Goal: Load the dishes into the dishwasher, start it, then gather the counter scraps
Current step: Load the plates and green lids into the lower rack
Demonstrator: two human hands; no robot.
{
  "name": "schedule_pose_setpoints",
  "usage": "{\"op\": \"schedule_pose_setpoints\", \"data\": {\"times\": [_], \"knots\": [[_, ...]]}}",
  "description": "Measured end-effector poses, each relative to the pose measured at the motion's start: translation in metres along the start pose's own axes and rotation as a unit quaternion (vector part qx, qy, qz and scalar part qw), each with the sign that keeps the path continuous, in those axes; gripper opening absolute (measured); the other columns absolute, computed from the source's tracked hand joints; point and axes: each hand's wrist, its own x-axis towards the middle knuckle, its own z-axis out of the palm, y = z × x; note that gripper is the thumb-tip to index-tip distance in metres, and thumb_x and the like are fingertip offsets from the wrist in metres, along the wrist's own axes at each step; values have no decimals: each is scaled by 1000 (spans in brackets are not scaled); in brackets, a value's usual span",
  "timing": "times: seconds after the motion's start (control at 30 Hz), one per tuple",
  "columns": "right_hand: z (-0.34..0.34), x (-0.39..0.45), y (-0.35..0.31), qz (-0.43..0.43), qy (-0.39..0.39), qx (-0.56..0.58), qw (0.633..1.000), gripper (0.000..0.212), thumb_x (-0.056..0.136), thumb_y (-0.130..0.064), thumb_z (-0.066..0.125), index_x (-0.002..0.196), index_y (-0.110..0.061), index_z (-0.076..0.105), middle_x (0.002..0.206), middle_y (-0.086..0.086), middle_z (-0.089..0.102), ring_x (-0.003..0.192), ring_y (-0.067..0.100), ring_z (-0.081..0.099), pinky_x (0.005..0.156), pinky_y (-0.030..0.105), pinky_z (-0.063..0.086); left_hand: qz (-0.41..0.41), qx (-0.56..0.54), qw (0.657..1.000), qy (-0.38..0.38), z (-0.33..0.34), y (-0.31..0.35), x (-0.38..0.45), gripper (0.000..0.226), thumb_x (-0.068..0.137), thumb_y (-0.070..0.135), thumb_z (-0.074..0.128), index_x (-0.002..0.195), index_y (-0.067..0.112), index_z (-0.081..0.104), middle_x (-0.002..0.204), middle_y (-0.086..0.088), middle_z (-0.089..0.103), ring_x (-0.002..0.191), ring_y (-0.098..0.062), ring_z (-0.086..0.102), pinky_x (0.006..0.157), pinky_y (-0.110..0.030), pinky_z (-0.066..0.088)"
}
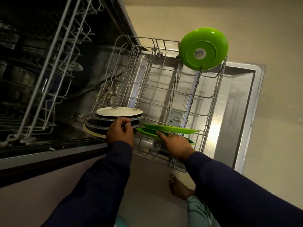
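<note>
Lower dishwasher rack [211, 102], pulled out over the open door [241, 102]: a green plate [203, 48] is being held upright at its far right corner; two green plates [170, 128] are standing on edge near its front edge. The lower one is being touched by the right hand [176, 145], fingers extended. Dark pans under a white plate [118, 111] are being gripped by the left hand [120, 132], fingers curled, at the front left corner.

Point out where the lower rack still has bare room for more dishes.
Free: the lower rack's middle rows of tines, between the upright green bowl at the far corner and the green plates at the near end. Crowded: the near-left corner, stacked dark pans under the left hand.
</note>
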Motion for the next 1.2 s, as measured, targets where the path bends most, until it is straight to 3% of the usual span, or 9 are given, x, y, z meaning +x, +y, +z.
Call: {"op": "schedule_pose_setpoints", "data": {"times": [0.23, 0.57, 0.73, 0.9, 1.2], "knots": [[-10, 4, -5, 22, 36, -21, 999, 56, 94, -7, 41, 145, -21, 25, 106, 11, 63, 92, 32, 62, 66, 35, 43, -6, -2, 1000, -4, -1, 2, 3, 13, 85, 6, 54, 92, 7, 64, 95, -12, 66, 82, -21, 58, 73, -24, 41], [-16, -7, -9, 16, 55, -23, 998, 53, 94, -8, 40, 144, -22, 27, 102, 10, 63, 89, 32, 62, 63, 34, 40, 3, -5, 1000, -7, -6, 2, 7, 13, 84, 4, 54, 91, 5, 64, 95, -15, 66, 88, -28, 61, 76, -29, 45], [-4, 9, -5, 47, 39, 2, 998, 53, 94, -6, 39, 143, -24, 29, 107, 11, 64, 94, 33, 62, 72, 39, 49, 6, -13, 1000, -13, -2, 1, 4, 12, 84, 4, 54, 91, 6, 64, 96, -14, 66, 88, -28, 61, 79, -33, 48], [5, 12, 1, 53, 19, 27, 998, 56, 95, -8, 37, 145, -29, 23, 117, 13, 58, 101, 35, 59, 78, 42, 49, 2, -3, 1000, -13, 0, -4, 3, 14, 84, 4, 54, 93, 6, 64, 95, -14, 67, 86, -27, 61, 77, -28, 45], [4, 7, 3, 36, 31, 44, 998, 57, 93, -2, 38, 144, -25, 27, 110, 14, 63, 96, 35, 61, 80, 43, 52, 1, -5, 1000, -11, 0, -5, 0, 14, 85, 5, 53, 93, 6, 64, 94, -13, 67, 80, -21, 58, 75, -26, 44]]}}
